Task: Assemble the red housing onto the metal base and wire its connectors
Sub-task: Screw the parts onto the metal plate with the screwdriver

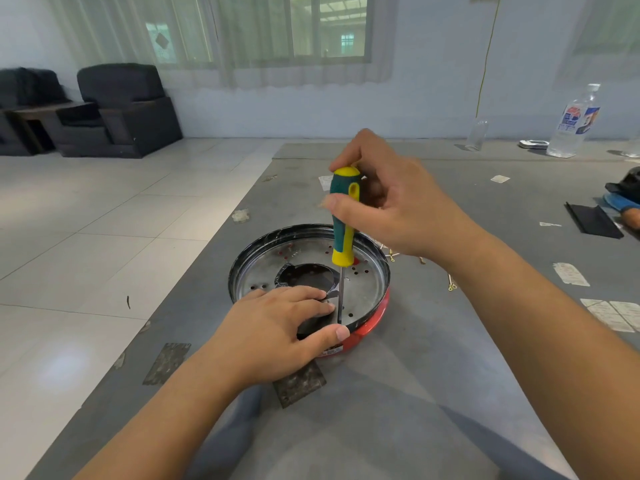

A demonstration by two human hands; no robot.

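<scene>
A round metal base (pixel 367 289) with small holes and a black rim lies on the grey table, over the red housing (pixel 372 322), whose red edge shows at the near right. My right hand (pixel 391 206) grips the green and yellow handle of a screwdriver (pixel 343 223), held upright with its shaft reaching down to the near part of the base. My left hand (pixel 273 330) rests on the base's near side, fingers around a dark part (pixel 311 323) there, thumb at the rim beside the shaft. The screwdriver's tip is hidden.
Small brass terminals (pixel 450 284) lie on the table right of the base. A black strip (pixel 590 221) and a blue-black object (pixel 623 195) lie at the far right, a water bottle (pixel 573 123) at the back. The table's left edge (pixel 214 237) drops to a tiled floor.
</scene>
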